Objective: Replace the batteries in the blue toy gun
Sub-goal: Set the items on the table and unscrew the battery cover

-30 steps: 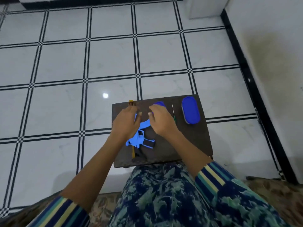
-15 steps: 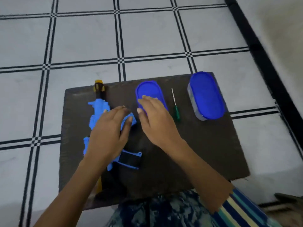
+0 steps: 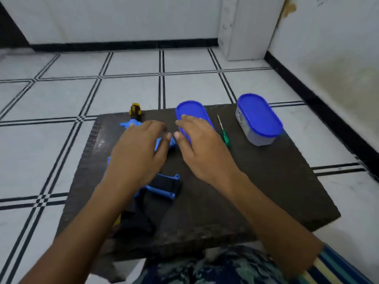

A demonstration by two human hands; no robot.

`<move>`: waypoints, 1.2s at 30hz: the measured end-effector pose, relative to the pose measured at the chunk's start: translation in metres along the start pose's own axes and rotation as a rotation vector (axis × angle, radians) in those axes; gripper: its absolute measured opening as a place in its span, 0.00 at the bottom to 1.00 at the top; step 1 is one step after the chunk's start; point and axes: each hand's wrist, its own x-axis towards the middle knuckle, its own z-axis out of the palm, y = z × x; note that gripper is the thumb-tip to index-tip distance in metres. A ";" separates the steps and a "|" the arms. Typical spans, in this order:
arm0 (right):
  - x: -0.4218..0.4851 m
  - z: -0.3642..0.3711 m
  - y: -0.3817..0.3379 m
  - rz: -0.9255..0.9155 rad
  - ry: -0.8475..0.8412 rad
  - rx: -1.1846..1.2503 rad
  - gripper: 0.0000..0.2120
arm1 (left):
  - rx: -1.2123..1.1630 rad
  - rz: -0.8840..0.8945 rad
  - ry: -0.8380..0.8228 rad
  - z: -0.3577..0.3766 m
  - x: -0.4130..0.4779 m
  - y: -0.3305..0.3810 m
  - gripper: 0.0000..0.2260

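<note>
Blue toy gun [image 3: 129,124] on worktop [image 3: 266,191] is covered by left hand [image 3: 139,154], right hand [image 3: 203,152] held beside; all fingers released.

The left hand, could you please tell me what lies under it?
The blue toy gun lies under the left hand on the dark board; its muzzle and grip show, but its middle is covered.

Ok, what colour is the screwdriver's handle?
Green; the screwdriver handle shows clearly in the head view, just right of the right hand.
</note>
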 end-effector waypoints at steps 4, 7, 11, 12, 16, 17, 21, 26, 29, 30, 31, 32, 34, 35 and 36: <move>-0.035 -0.024 -0.021 0.043 -0.029 0.025 0.17 | -0.086 -0.102 -0.008 -0.020 -0.030 0.017 0.15; -0.047 -0.032 -0.026 0.064 -0.053 0.029 0.17 | -0.189 -0.163 0.023 -0.020 -0.043 0.029 0.12; -0.048 -0.029 -0.016 0.095 -0.058 0.024 0.17 | -0.282 -0.187 -0.017 0.011 -0.044 0.033 0.09; -0.048 -0.027 -0.009 0.118 -0.059 0.009 0.17 | -0.282 -0.165 -0.049 0.021 -0.044 0.034 0.09; -0.045 -0.020 0.032 0.288 -0.035 -0.102 0.15 | -0.239 -0.098 -0.114 0.046 -0.041 0.032 0.08; -0.042 -0.018 0.045 0.344 -0.041 -0.121 0.15 | -0.240 -0.105 -0.114 0.051 -0.036 0.030 0.09; -0.026 -0.007 0.082 0.403 -0.102 -0.185 0.16 | -0.259 -0.121 -0.131 0.055 -0.024 0.022 0.11; -0.005 0.004 0.105 0.392 -0.136 -0.259 0.14 | -0.253 -0.124 -0.147 0.053 -0.023 0.023 0.14; 0.000 0.010 0.112 0.388 -0.130 -0.291 0.13 | -0.240 -0.116 -0.167 0.056 -0.022 0.023 0.13; 0.000 0.011 0.113 0.388 -0.121 -0.306 0.12 | -0.240 -0.119 -0.174 0.058 -0.021 0.022 0.14; 0.000 0.012 0.114 0.384 -0.116 -0.322 0.11 | -0.238 -0.132 -0.179 0.059 -0.021 0.021 0.14; 0.000 0.013 0.114 0.379 -0.111 -0.337 0.10 | -0.234 -0.143 -0.183 0.061 -0.021 0.020 0.15; -0.001 0.012 0.112 0.380 -0.097 -0.355 0.09 | -0.222 -0.151 -0.181 0.064 -0.021 0.016 0.14; -0.001 0.010 0.110 0.388 -0.090 -0.356 0.09 | -0.218 -0.154 -0.181 0.066 -0.021 0.014 0.12; -0.002 0.009 0.107 0.401 -0.083 -0.355 0.08 | -0.216 -0.154 -0.179 0.067 -0.021 0.012 0.11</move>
